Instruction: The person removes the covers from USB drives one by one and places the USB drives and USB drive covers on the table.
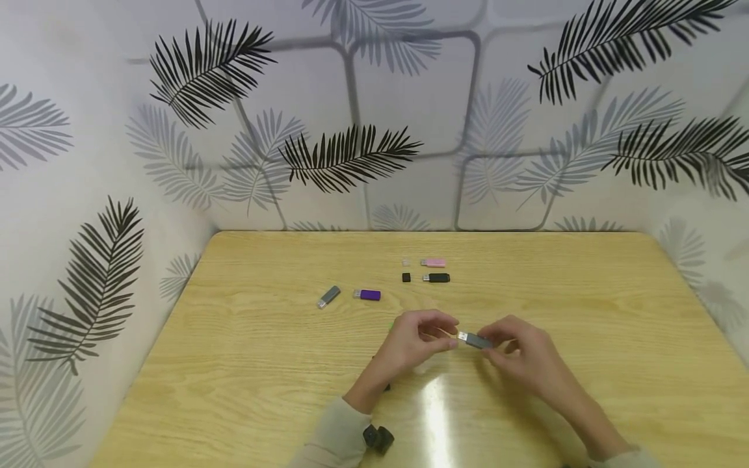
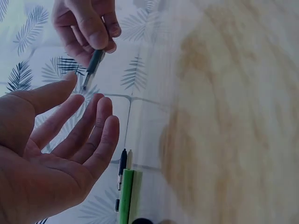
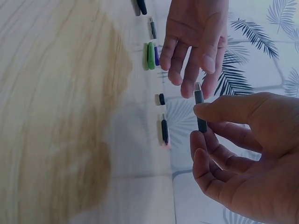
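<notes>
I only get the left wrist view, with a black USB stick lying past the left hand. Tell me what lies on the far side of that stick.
Observer: In the head view, a pink USB stick lies just beyond the black USB stick.
Operator: Now check the table for a match to the stick in the right hand.
Observer: The head view shows a slanted gray USB stick on the table, left of the purple USB stick; it looks much like the held gray USB stick in the right hand.

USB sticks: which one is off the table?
The grey stick pinched by the right hand; the other grey stick and the purple, pink and black ones lie on the table.
</notes>
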The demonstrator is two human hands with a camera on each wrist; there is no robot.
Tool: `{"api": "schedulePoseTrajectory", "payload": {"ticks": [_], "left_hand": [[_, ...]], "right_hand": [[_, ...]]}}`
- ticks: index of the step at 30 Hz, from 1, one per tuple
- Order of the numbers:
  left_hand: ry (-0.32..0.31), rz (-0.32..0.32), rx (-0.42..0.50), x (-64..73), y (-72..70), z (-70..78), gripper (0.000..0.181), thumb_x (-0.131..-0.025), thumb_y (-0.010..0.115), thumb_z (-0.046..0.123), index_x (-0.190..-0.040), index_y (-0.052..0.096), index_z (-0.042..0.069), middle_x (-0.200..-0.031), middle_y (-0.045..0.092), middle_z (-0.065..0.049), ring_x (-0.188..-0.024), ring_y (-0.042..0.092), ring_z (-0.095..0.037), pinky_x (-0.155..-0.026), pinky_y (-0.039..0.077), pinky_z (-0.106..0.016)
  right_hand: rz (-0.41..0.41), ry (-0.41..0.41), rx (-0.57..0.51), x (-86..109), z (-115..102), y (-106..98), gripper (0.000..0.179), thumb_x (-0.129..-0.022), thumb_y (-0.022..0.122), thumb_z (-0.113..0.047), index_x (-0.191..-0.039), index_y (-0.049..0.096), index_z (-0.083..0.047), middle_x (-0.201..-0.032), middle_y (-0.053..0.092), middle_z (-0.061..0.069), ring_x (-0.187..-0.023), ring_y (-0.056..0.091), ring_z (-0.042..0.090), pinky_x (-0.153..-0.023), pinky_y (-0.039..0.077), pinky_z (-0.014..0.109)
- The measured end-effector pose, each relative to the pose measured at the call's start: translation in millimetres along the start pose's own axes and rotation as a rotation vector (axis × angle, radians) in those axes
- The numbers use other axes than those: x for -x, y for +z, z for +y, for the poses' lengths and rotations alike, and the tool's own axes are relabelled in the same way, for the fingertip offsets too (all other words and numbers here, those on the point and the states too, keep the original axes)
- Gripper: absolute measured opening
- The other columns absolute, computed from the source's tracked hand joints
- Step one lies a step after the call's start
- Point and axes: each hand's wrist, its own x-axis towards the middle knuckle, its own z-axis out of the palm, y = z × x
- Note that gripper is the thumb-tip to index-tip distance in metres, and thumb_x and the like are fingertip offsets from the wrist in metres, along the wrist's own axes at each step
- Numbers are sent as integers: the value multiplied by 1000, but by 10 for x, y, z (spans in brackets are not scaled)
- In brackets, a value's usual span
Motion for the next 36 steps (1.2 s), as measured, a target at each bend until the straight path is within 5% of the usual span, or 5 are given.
{"api": "schedulePoseTrajectory", "payload": {"ticks": [10, 30, 36], "left_hand": [[28, 24, -18, 28, 23, 16, 26, -91, 80, 9, -116, 75, 1, -99, 76, -7, -85, 70, -8, -79, 58, -24], [145, 95, 6, 24, -171, 155, 17, -92, 78, 7, -108, 76, 2, -100, 75, -12, -88, 72, -21, -80, 60, -34], [172, 123, 11, 38, -299, 269, 16, -93, 76, 5, -109, 75, 1, -98, 75, -13, -85, 72, -23, -75, 59, -28]], "right_hand": [[25, -108, -25, -40, -128, -5, 30, -80, 82, 10, -101, 75, -10, -97, 70, -5, -84, 67, 12, -67, 59, 26], [23, -193, 7, -333, -324, -88, 26, -84, 82, 3, -102, 75, -13, -98, 69, -6, -85, 66, 13, -68, 60, 34], [40, -222, -4, -464, -418, -77, 26, -84, 83, 3, -103, 75, -12, -98, 68, -5, -85, 66, 15, -68, 58, 32]]}}
